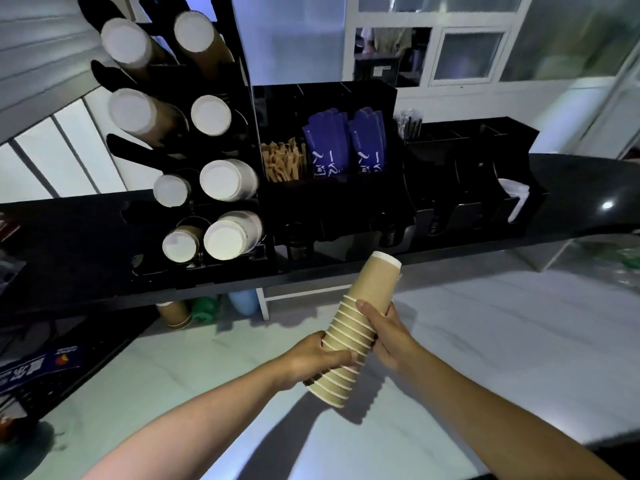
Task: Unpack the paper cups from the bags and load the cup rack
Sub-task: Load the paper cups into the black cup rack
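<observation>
Black counter (571,188) runs across the view above a pale worktop, and the cup stack (372,289) hangs in front of it, tilted toward one o'clock. The left hand (318,358) curls its fingers round the lower cups; the right hand (384,337) wraps the middle. A slack hold could let the nested cups slide apart and spill. At ten o'clock the cup rack (250,143) looks mostly full, and the organiser (284,112) at twelve o'clock crowds the reach

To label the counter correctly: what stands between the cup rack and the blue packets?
In the head view, brown sticks in an organiser compartment stand between the cup rack and the blue packets.
</observation>
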Tool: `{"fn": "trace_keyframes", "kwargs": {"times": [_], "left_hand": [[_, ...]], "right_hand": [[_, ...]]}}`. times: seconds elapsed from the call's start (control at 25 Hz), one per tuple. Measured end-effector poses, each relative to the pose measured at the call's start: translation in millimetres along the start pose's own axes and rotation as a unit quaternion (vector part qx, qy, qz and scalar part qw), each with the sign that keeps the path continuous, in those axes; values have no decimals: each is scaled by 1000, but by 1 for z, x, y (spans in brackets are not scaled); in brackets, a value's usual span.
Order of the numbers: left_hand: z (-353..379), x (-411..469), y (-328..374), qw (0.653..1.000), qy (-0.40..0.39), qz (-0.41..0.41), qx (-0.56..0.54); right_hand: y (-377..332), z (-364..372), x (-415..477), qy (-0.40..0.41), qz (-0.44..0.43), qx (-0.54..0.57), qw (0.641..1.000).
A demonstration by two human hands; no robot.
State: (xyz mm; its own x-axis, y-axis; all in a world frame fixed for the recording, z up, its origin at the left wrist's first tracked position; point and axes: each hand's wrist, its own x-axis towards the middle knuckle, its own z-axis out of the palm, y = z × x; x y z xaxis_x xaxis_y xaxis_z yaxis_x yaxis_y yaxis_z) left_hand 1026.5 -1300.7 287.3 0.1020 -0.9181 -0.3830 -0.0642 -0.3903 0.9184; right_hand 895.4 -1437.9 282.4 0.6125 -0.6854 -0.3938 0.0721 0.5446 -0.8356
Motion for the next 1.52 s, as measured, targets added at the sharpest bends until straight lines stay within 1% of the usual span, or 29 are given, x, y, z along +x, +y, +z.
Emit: {"fn": "trace_keyframes", "kwargs": {"times": [0.12, 0.2, 0.36, 0.44, 0.52, 0.64, 0.8, 1.08, 1.28, 1.44, 1.52], "left_hand": [[6, 12, 0, 997, 36, 11, 61], [7, 18, -2, 996, 44, 15, 79], [8, 17, -6, 999, 15, 41, 17], [5, 16, -6, 999, 5, 45, -6], [-1, 15, -6, 999, -13, 28, -27], [-9, 14, -8, 999, -33, 8, -31], [-13, 14, -9, 1000, -3, 13, -11], [-17, 14, -4, 1000, 23, 8, 8], [-20, 14, -6, 1000, -10, -1, 14], [-25, 13, -13, 998, -59, -18, 2], [-26, 11, -19, 998, -56, -40, 11]], "right_hand": [[6, -5, 5, 45, -17, -31, 998], [9, -7, 7, 59, -29, -31, 997], [11, -10, 10, 42, -16, -40, 998], [11, -9, 12, 29, -4, -26, 999], [11, -7, 12, 12, 5, -9, 1000], [14, -2, 11, -4, 8, -8, 1000], [18, 5, 14, 6, -14, -39, 999], [19, 13, 20, 22, -53, -76, 995], [19, 15, 22, 19, -59, -111, 992], [15, 13, 23, 18, -56, -131, 990], [6, 8, 25, 14, -51, -128, 990]]}}
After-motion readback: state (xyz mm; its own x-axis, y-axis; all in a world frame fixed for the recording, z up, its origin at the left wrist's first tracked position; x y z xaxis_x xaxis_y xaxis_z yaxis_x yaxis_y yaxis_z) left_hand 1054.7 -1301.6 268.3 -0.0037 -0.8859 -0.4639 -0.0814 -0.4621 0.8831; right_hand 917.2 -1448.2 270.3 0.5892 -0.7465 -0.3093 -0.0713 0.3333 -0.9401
